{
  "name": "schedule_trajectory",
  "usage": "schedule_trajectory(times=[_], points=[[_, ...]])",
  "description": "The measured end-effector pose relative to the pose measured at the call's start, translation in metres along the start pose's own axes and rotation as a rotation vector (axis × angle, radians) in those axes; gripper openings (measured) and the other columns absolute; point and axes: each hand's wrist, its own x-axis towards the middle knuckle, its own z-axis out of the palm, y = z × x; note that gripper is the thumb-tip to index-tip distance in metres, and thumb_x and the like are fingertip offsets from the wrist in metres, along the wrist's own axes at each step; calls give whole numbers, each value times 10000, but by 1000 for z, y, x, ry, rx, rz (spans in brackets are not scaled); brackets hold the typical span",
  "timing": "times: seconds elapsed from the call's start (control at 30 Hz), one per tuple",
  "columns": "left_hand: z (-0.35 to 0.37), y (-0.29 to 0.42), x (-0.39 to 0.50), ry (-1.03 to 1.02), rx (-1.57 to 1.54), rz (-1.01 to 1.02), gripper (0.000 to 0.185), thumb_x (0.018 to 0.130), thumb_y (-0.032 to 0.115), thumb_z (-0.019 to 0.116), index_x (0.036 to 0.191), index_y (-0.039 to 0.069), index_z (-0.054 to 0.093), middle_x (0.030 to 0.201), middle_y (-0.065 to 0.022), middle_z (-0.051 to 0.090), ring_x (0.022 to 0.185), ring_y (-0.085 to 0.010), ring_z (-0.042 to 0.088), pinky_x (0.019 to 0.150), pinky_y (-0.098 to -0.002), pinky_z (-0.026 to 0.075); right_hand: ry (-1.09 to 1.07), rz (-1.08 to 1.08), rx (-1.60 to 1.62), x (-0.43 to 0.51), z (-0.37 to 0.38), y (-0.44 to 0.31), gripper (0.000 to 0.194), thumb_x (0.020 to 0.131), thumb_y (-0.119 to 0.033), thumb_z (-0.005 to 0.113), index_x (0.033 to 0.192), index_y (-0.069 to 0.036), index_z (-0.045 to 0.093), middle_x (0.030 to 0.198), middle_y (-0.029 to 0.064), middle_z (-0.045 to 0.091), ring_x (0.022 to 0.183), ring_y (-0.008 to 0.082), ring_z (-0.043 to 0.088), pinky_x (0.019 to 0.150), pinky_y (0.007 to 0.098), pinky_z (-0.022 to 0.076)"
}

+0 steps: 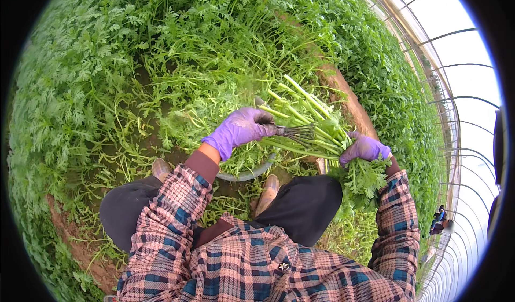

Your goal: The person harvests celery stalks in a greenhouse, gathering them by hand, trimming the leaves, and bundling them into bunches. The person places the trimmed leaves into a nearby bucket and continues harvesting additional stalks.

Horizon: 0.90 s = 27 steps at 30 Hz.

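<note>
My left hand [240, 131], in a purple glove dark with soil at the thumb, grips a small hand rake [297, 133] with several thin dark tines. Its tines lie against the pale stems of a bunch of leafy greens [299, 102], which look like crown daisy. Around that bunch my right hand [364, 149] is closed, also in a purple glove. Cut stem ends fan out up and to the left, while the leaves [366, 181] hang below the right hand. The rake's handle is mostly hidden in my left palm.
Between my boots [267, 191] shows the curved rim of a grey tub [251, 174], largely covered by loose greens. Dense leafy plants [108, 52] grow all around. A bare soil ridge [346, 96] runs at right. Beyond it stand greenhouse hoops [454, 97] and another person [438, 223].
</note>
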Motion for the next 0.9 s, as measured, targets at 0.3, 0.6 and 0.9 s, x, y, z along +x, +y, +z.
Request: schedule_trajectory(times=[0.3,0.6,0.9], points=[[-80,-79,-26,735,103,-318,414,839,209,726,1114,-75,603,830,-66,676,572,-87,569,520,-221,447,109,138,-56,-13,7,-19,139,862,-210,678,867,-90,749,905,-3,736,878,71,660,1160,348,86],[-9,-10,2,31,40,-87,375,827,205,730,1085,-50,637,807,-61,666,622,-113,593,598,-241,469,213,158,11,-11,18,-36,628,717,-81,821,1264,-6,521,830,88,719,746,132,672,698,273,538],[-57,-42,-11,533,-276,-34,292,861,224,694,1039,0,639,779,-36,671,540,-79,547,494,-202,390,261,213,-232,-21,21,-32,622,706,-84,823,1261,-36,547,849,73,718,765,115,657,717,288,526]])
